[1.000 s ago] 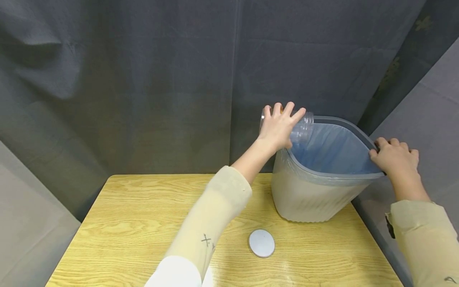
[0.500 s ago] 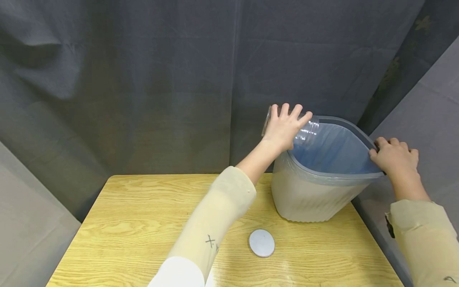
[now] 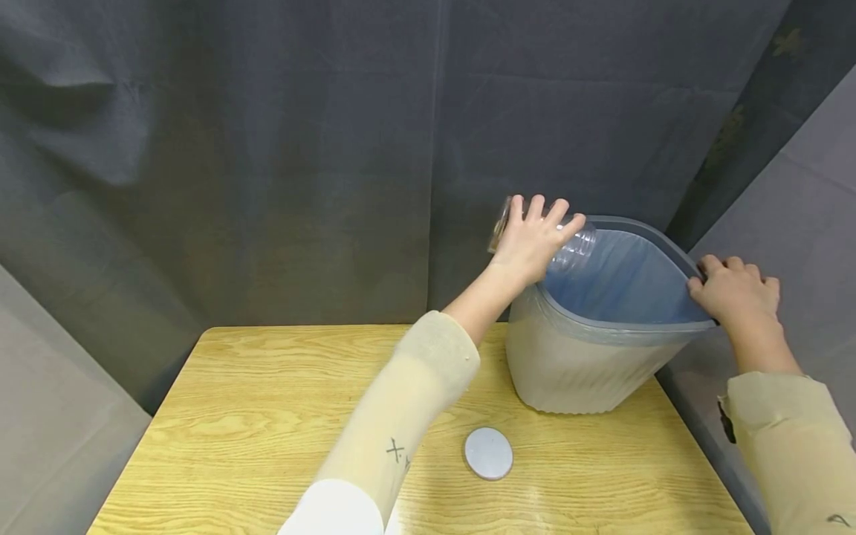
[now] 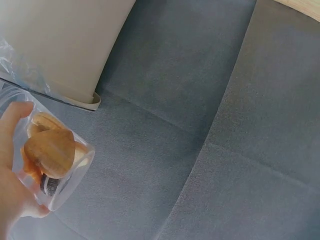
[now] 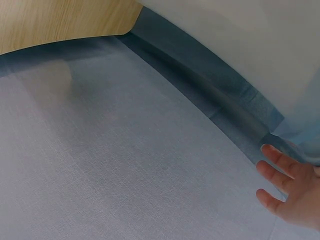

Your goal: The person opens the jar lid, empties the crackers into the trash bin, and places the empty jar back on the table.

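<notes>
My left hand (image 3: 533, 241) grips a clear plastic jar (image 3: 576, 249) from above, tipped with its mouth end over the near-left rim of a trash can (image 3: 568, 357). Through the jar wall in the left wrist view show a rounded brown piece (image 4: 50, 152), an orange bit (image 4: 32, 169) and a dark-and-white sandwich cookie (image 4: 49, 185). The trash can is off-white with a grey rim and a bluish liner (image 3: 622, 279). At its right corner my right hand (image 3: 735, 293) holds the rim by thumb and forefinger; the other fingers spread outside it in the right wrist view.
A round silvery lid (image 3: 488, 453) lies flat on the wooden table (image 3: 267, 416), in front of the trash can. Dark grey cloth (image 3: 301, 163) hangs behind the table, and lighter panels (image 3: 60, 416) stand at both sides.
My left hand has moved a little right with the jar, whose mouth reaches farther over the trash can; its base end has turned. The right hand, trash can and lid have stayed put.
</notes>
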Action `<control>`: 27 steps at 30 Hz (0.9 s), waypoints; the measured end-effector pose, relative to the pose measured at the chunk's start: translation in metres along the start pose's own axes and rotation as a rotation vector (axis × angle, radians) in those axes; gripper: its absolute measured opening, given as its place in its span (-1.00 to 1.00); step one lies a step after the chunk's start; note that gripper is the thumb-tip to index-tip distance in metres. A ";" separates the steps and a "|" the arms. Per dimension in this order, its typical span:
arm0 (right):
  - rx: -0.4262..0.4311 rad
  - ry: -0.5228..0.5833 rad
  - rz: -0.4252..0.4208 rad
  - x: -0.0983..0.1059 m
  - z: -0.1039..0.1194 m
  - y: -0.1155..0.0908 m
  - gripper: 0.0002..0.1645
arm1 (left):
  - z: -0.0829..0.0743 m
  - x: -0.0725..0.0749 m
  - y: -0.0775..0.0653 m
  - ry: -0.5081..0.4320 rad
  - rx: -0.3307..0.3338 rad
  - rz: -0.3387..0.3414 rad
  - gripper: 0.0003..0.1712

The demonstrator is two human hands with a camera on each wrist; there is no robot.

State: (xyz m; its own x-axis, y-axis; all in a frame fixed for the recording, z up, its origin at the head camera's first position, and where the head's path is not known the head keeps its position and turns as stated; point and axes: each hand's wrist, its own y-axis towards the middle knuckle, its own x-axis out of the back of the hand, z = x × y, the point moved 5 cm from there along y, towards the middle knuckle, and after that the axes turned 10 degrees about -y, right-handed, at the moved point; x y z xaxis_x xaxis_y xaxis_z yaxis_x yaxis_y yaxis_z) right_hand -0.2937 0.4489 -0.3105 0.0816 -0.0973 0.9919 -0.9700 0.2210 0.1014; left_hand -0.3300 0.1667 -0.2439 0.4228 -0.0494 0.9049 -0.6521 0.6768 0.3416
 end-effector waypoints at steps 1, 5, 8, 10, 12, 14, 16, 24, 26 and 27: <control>-0.001 -0.001 0.000 0.000 0.000 0.000 -0.37 | 0.000 0.000 0.000 0.006 -0.005 -0.006 -0.20; 0.001 -0.001 0.003 0.000 0.001 0.001 -0.37 | -0.003 0.001 -0.001 0.038 -0.027 -0.046 -0.29; 0.002 0.001 0.001 0.000 0.000 0.001 -0.37 | -0.005 0.001 -0.001 0.065 -0.048 -0.077 -0.35; 0.002 0.002 0.002 -0.001 -0.001 0.002 -0.36 | -0.006 0.001 0.000 0.084 -0.061 -0.089 -0.37; 0.002 0.004 0.002 -0.002 -0.002 0.003 -0.35 | -0.007 0.000 0.000 0.099 -0.073 -0.089 -0.38; 0.002 0.006 0.004 -0.003 -0.003 0.003 -0.35 | -0.008 -0.001 0.000 0.113 -0.088 -0.078 -0.40; 0.003 0.007 0.004 -0.003 -0.004 0.003 -0.34 | -0.009 -0.002 -0.001 0.129 -0.111 -0.074 -0.43; 0.006 0.006 0.008 -0.001 -0.004 0.002 -0.36 | -0.013 0.001 -0.001 0.241 -0.222 -0.146 -0.49; 0.005 0.003 0.010 -0.001 -0.003 0.001 -0.36 | -0.013 0.003 -0.001 0.262 -0.240 -0.144 -0.47; 0.005 0.002 0.011 0.000 -0.003 0.001 -0.36 | -0.014 0.003 -0.001 0.269 -0.248 -0.143 -0.47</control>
State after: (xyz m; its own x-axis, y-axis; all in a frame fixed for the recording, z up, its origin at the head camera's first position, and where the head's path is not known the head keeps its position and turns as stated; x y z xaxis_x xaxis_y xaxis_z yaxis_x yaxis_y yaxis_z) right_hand -0.2937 0.4522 -0.3106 0.0716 -0.0929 0.9931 -0.9718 0.2176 0.0904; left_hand -0.3194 0.1763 -0.2450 0.6699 0.0157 0.7423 -0.4164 0.8356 0.3582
